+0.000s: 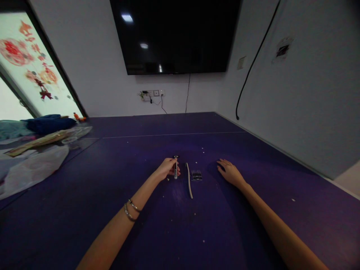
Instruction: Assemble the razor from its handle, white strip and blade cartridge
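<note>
Between the thumb and fingers of my left hand (168,167) is a small razor (176,168), its T-shaped dark head pointing away from me and its silvery handle toward me. Just right of it lies a thin, slightly curved pale stick (189,182) with a dark patch near its far end; its kind is unclear. Beside that stick sits a small clear pack (197,175) with dark pieces in it. My right hand (230,172) rests palm down on the purple surface, fingers stretched out, holding nothing, to the right of the pack.
Small pale crumbs are scattered over the purple surface (126,232). At the left lie plastic bags (36,167), a flat yellowish piece (42,142) and folded dark blue cloth (49,124). A black cable (253,63) hangs along the right wall. A television (180,37) hangs ahead.
</note>
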